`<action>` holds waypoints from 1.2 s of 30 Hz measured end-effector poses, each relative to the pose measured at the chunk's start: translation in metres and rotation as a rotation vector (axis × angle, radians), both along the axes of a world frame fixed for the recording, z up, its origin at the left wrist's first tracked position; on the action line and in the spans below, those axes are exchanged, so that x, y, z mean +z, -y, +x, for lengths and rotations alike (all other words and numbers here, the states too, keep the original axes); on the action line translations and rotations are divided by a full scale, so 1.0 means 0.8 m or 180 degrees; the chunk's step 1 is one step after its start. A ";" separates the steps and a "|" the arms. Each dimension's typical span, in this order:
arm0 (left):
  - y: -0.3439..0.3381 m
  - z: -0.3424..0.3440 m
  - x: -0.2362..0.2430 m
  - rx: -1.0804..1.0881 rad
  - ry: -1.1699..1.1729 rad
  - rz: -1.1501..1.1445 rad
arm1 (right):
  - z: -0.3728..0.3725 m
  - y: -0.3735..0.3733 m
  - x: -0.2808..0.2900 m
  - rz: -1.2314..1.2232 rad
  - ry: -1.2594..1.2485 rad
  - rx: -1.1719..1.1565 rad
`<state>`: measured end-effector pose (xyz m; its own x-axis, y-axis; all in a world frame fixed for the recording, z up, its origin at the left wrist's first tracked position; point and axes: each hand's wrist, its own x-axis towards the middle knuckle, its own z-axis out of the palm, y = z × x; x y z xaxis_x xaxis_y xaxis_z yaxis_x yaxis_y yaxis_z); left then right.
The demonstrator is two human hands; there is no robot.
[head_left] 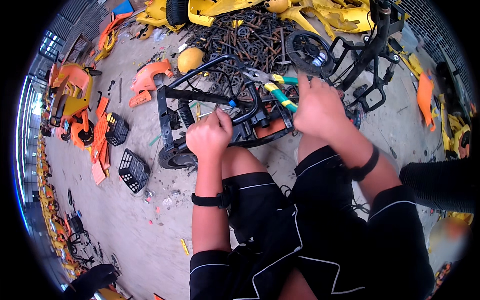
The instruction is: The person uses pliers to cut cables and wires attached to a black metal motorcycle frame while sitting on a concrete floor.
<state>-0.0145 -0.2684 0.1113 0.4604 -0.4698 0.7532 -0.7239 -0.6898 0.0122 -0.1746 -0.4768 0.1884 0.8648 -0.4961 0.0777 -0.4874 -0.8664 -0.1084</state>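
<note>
A pair of pliers (pixel 276 91) with green and yellow handles is in my right hand (pixel 320 107), the handles spread and the metal head toward the upper left. The pliers' head is over a black tubular vehicle frame (pixel 195 95) lying before my knees. My left hand (pixel 209 132) is closed in a fist beside the frame's black coil spring (pixel 185 114). A thin, shiny piece shows near its knuckles, but what the fingers hold is hidden. An orange part (pixel 270 128) is visible low inside the frame, between my hands.
Past the frame lies a heap of dark metal parts (pixel 245 42), with a yellow round shell (pixel 191 61) beside it. Black baskets (pixel 134 170) and orange panels (pixel 150 76) are on the left. Another wheeled frame (pixel 377 55) stands at the upper right; a black stack (pixel 437 182) is at the right.
</note>
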 end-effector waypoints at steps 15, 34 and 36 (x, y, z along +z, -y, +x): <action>-0.005 0.001 0.004 -0.0097 -0.0090 0.0032 | 0.021 0.082 -0.021 0.0247 -0.0097 0.0877; -0.013 0.006 -0.005 -0.0143 -0.0181 -0.0314 | 0.024 0.065 0.016 -0.0323 -0.0142 0.0967; -0.007 0.003 0.000 -0.0147 -0.0185 -0.0261 | 0.005 0.003 0.016 -0.0370 -0.0253 0.0219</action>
